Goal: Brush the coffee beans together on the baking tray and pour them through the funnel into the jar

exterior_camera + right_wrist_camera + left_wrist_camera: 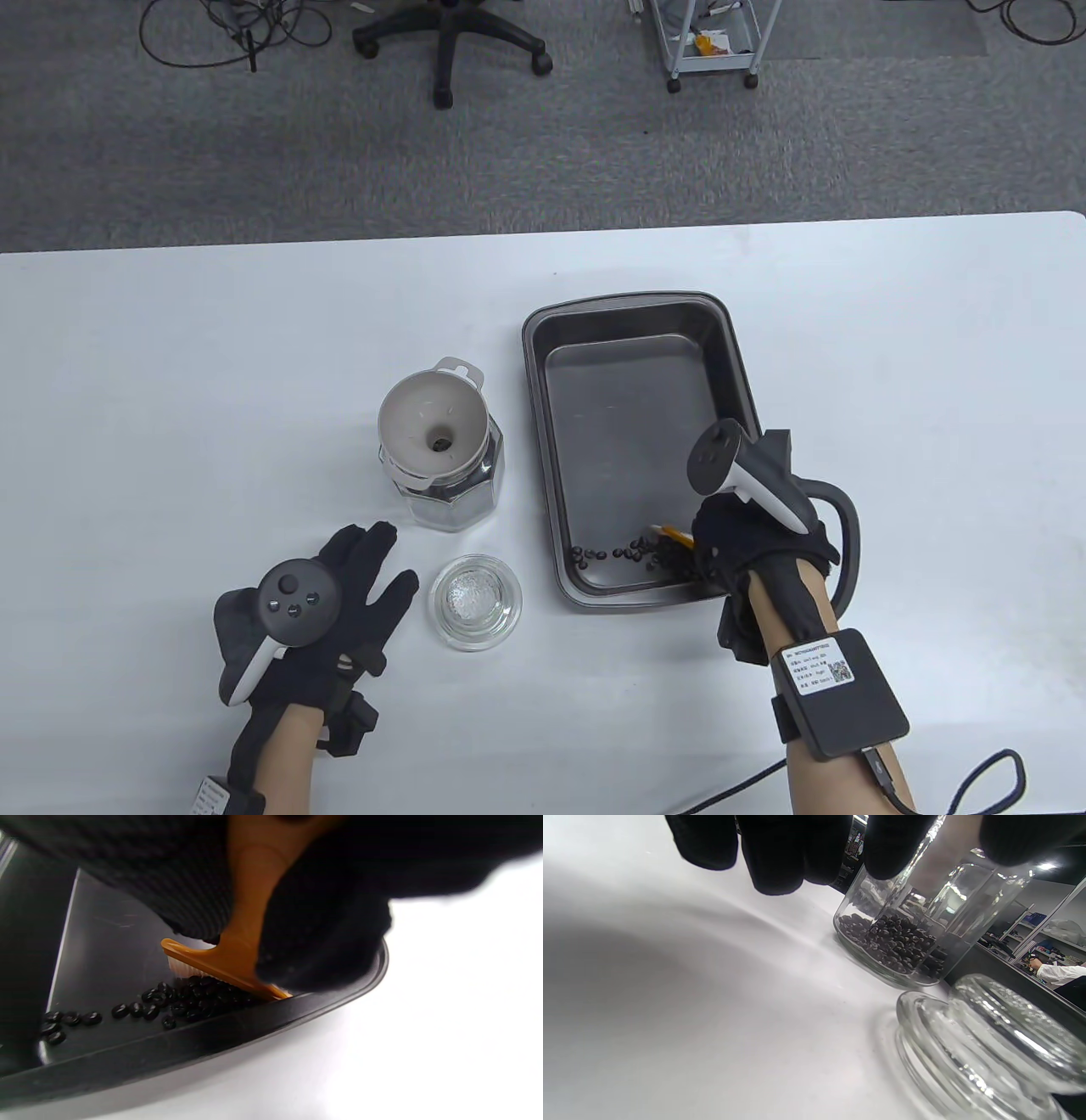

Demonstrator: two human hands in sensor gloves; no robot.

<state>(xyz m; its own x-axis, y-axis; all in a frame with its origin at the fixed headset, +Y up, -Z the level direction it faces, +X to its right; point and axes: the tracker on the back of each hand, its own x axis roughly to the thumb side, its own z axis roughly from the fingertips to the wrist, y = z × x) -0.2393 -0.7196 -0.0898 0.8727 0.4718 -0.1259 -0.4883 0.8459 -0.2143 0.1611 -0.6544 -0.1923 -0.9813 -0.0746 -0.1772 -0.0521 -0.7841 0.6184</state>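
While the right hand (755, 543) grips an orange brush (229, 959) by its handle, fingers curled round it, the sweeping step is in hand. Bristles sit down on the floor of the baking tray (632, 310), at its near right corner. Coffee beans (169, 1005) lie along the near wall: a dense clump against the bristles, a looser string trailing toward the near left corner.

Left hand (339, 594) lies flat on the table (170, 382), fingers straight and spread, holding nothing, just beside the glass lid (475, 601).

Jar (903, 933) stands upright left of the tray, a layer of beans already in its bottom, with the white funnel (434, 424) seated in its mouth.

Tray's long axis runs away from the person, tilted slightly. Brush head lies roughly along the near wall; handle rises up into the palm.

Judgement: gathering is nearly done. Next move calls for pulling the stragglers into one heap, then lifting the tray and pouring over a corner into the funnel.
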